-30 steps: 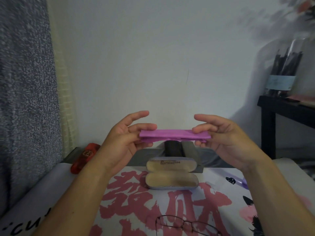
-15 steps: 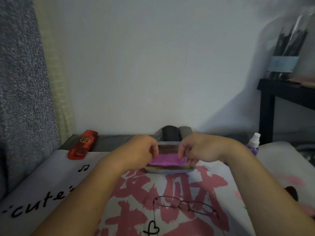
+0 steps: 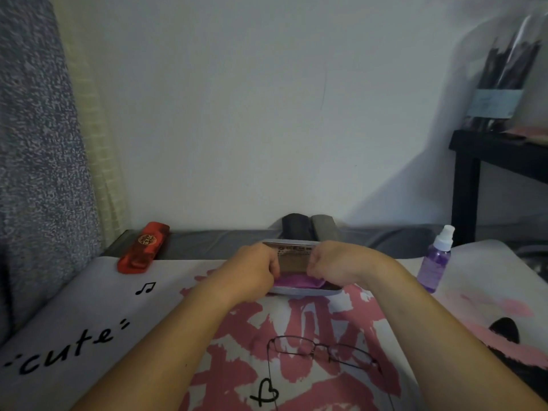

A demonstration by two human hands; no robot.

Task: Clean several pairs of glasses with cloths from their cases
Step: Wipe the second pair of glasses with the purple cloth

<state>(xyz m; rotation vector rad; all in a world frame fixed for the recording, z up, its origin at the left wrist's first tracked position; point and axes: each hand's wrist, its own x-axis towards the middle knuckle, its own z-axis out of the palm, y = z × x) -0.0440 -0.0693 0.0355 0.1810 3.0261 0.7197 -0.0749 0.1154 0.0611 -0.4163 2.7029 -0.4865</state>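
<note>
A folded purple cloth (image 3: 292,282) lies in the lower half of an open silver glasses case (image 3: 296,259) at the middle of the printed mat. My left hand (image 3: 255,269) and my right hand (image 3: 332,266) sit at the case's two ends, fingers curled down onto the cloth's ends. A thin dark-framed pair of glasses (image 3: 321,351) lies on the mat nearer to me, between my forearms. A red case (image 3: 143,247) lies shut at the far left. A black case (image 3: 296,226) and a grey case (image 3: 324,226) stand against the wall behind the open one.
A purple spray bottle (image 3: 436,262) stands on the mat to the right of my right hand. A black side table (image 3: 486,161) with a clear jar of dark sticks (image 3: 501,75) is at the far right. A grey curtain (image 3: 35,158) hangs on the left.
Both hands brought the folded purple cloth down from in front of me into the open silver case. The view tilted down, showing more of the glasses and the spray bottle.
</note>
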